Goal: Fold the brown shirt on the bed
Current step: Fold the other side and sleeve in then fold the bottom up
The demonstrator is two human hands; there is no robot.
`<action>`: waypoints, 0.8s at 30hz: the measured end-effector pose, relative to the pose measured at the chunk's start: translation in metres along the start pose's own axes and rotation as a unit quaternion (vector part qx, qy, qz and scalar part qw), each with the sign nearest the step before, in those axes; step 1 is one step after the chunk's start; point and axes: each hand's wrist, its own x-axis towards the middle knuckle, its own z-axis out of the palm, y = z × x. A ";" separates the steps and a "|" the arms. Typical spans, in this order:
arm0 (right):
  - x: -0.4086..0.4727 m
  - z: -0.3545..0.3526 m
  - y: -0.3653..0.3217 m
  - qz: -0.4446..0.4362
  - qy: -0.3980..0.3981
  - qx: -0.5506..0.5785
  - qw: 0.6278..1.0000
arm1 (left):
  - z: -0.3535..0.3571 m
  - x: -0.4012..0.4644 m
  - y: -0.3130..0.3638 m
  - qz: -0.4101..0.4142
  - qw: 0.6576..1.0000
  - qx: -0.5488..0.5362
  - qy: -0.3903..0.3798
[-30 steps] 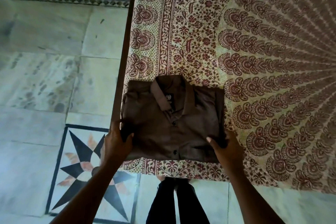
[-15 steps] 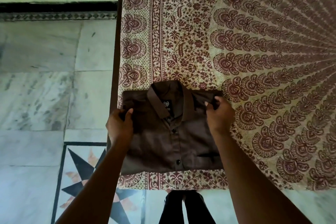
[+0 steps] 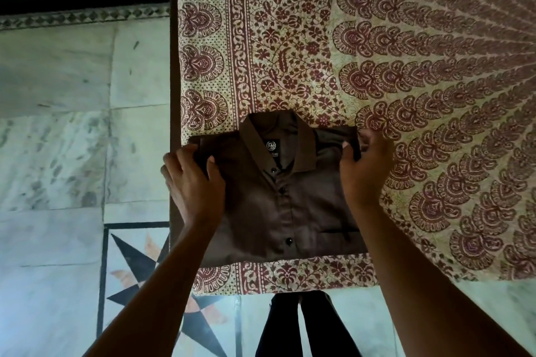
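Brown shirt [image 3: 287, 200] sits folded at the bed's [image 3: 290, 38] near-left corner, left hand [image 3: 193, 182] and right hand [image 3: 365, 171] pinching its shoulders, so a lopsided tug could undo the folds.

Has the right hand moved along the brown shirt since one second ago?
Yes. The right hand went from the shirt's lower right corner up to its upper right corner, beside the collar.

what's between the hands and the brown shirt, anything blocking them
Nothing visible. The left hand and right hand are already on the brown shirt, gripping its two upper corners beside the collar, on the patterned bedsheet.
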 end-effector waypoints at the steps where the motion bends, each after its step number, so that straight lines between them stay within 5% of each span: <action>1: -0.013 -0.003 0.001 -0.053 0.017 -0.046 0.997 | -0.001 -0.011 0.003 0.049 0.998 0.047 0.011; 5: -0.086 -0.013 0.013 -0.215 -0.044 -0.152 0.964 | 0.005 -0.056 -0.003 0.219 0.962 0.147 -0.077; 10: -0.111 -0.012 0.072 -0.298 -0.225 -0.302 0.877 | 0.023 -0.058 -0.049 0.238 0.931 0.222 -0.163; 19: -0.112 -0.023 0.058 -0.172 -0.168 -0.302 0.923 | 0.012 -0.064 -0.042 0.226 0.933 0.233 -0.157; 24: -0.121 -0.005 0.040 -0.243 -0.233 -0.318 0.886 | 0.010 -0.076 -0.059 0.258 0.918 0.252 -0.168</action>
